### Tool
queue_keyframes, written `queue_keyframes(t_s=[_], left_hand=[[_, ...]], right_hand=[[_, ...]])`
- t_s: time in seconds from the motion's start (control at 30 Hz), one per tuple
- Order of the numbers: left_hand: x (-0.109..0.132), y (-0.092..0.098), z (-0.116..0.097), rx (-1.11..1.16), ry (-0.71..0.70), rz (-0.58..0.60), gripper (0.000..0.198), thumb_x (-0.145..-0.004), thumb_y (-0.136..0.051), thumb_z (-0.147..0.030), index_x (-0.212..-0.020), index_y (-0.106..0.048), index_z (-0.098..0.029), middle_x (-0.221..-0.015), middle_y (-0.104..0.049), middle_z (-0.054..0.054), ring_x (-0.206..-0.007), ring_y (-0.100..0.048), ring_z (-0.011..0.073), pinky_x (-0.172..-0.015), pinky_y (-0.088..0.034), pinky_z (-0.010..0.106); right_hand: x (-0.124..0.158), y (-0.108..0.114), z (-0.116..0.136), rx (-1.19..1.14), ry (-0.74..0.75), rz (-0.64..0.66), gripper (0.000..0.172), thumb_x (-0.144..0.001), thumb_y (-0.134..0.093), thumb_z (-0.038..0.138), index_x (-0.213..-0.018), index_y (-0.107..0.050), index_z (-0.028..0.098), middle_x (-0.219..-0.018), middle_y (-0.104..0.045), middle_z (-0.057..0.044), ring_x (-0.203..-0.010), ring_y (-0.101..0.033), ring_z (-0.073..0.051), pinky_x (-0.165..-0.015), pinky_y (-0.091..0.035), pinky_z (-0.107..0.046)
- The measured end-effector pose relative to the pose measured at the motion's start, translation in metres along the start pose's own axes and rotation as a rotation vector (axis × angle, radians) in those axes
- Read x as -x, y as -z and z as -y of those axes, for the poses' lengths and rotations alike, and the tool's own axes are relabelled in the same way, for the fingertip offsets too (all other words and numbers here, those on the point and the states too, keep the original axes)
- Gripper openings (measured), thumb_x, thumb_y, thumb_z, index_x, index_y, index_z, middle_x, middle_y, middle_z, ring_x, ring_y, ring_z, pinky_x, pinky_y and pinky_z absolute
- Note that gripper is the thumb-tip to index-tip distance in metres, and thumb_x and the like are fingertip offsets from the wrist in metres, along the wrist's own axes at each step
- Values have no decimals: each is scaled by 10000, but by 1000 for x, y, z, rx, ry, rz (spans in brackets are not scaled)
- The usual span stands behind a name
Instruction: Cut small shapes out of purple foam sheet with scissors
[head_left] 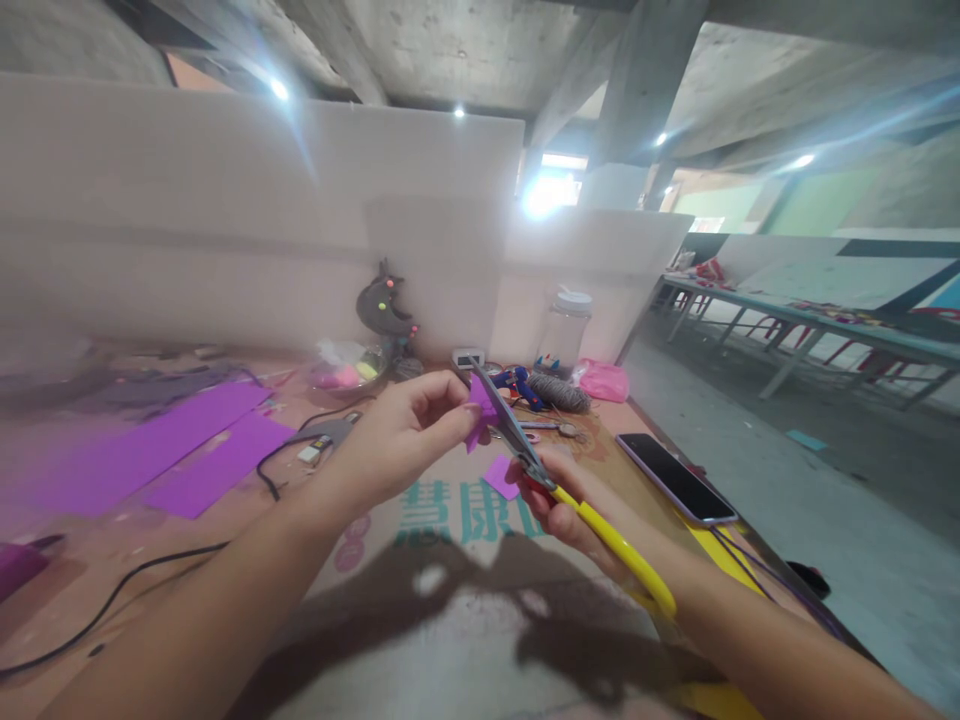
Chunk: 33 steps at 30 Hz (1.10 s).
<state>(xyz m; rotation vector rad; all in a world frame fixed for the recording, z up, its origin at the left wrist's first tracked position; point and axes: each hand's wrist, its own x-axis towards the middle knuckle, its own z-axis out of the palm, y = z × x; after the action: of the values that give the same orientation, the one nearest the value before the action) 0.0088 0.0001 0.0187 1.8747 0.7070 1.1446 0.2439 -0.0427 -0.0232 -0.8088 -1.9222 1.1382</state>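
Note:
My left hand pinches a small cut piece of purple sheet between thumb and fingers, above the table's middle. My right hand grips scissors with yellow handles. Their grey blades point up and away, lying against the right side of the purple piece; I cannot tell whether they are cutting into it. Below the hands, a small purple scrap lies on the printed cardboard. Larger purple sheets are spread on the left.
A grey crescent ornament with coloured balls stands at the back, near a clear lidded jar. Grey yarn, a blue tool and a pink bag lie behind the scissors. A phone rests at the right edge. Black cables cross the left.

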Motion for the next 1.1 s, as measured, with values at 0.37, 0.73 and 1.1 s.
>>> queue_keyframes(t_s=[0.37,0.73,1.1], left_hand=[[-3,-12,-5,151,39,68,88,-898,-640,-251,-912,-680,-174,-809,-690,-4,-766,-662,116,-733,-533,232],[-1,-10,-5,82,54,-50,234,-905,-667,-364,-789,-617,-167,-807,-710,16,-786,-680,137,-750,-537,252],[0,-14,-2,93,57,-46,240,-885,-694,-367,-775,-611,-171,-824,-726,31,-820,-697,167,-795,-548,299]], right_hand=[[0,-3,-13,-144,104,43,572,-900,-537,724,-1166,-558,218,-790,-420,16,-607,-338,-121,-504,-312,-235],[2,-4,-15,-163,107,40,552,-914,-540,704,-1177,-552,219,-787,-396,26,-593,-312,-109,-486,-303,-225],[5,-11,-7,-105,48,-35,592,-898,-504,750,-1149,-541,215,-775,-415,7,-635,-378,-146,-529,-352,-268]])
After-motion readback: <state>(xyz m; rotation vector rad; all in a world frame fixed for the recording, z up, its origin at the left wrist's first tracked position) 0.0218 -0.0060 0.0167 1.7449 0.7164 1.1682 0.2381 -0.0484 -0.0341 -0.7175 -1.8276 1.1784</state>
